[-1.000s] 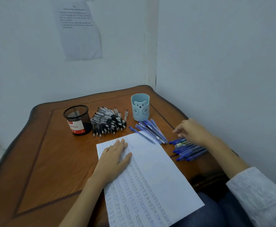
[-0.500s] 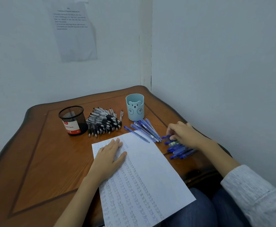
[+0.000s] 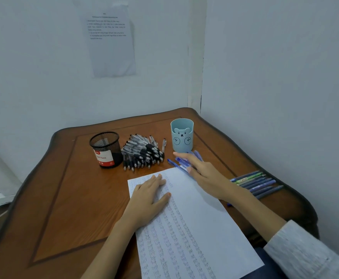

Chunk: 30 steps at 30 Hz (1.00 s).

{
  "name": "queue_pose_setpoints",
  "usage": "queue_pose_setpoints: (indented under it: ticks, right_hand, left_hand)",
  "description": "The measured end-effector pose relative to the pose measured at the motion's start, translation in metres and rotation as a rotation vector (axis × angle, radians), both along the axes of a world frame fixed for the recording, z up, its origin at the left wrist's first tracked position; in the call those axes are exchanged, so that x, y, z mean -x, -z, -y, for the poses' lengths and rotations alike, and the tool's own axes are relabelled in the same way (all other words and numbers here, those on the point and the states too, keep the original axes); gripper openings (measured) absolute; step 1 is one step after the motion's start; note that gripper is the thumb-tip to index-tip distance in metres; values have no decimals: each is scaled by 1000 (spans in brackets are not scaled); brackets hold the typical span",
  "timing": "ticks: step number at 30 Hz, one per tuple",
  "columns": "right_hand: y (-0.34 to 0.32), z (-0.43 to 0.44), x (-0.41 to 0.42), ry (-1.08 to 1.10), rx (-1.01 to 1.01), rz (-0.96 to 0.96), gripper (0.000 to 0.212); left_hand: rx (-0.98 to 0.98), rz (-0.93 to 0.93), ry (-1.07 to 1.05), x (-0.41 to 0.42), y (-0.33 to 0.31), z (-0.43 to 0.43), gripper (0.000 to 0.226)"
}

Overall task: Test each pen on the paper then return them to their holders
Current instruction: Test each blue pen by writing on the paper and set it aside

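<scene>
On the wooden table, the left hand lies flat on the paper, fingers straight and close together, pinning the sheet. The right hand reaches out over the loose blue pens just in front of the blue bear holder, fingers straight and slightly spread. It pinches nothing, and whether it touches them cannot be told. A second row of blue pens lies near the right edge. Black pens sit heaped between the mesh holder and the bear holder.
</scene>
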State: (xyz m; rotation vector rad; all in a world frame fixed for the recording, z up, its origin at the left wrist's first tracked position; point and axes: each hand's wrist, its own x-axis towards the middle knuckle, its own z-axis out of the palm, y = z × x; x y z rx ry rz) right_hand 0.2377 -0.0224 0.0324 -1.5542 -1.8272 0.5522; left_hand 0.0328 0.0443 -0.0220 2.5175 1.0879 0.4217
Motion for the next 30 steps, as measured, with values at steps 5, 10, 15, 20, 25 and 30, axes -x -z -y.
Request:
queue_pose_setpoints:
  ticks: [5, 10, 15, 20, 25, 30]
  right_hand:
    - [12, -3, 6, 52, 34, -136, 30]
    - [13, -4, 10, 63, 91, -463, 34]
    - [5, -14, 10, 96, 241, -804, 32]
    - [-2, -28, 7, -9, 325, -1312, 62]
    - [6, -42, 10, 213, 280, -1201, 61]
    - [14, -47, 19, 109, 254, -886, 32]
  left_hand:
    - [28, 22, 10, 1, 2, -5, 55]
    - [41, 3, 38, 2, -1, -17, 73]
    - [5, 61, 38, 2, 2, -22, 69]
    - [15, 82, 47, 4, 0, -20, 62]
    - [60, 115, 32, 4, 1, -21, 48]
    - [76, 213, 26, 7, 3, -22, 40]
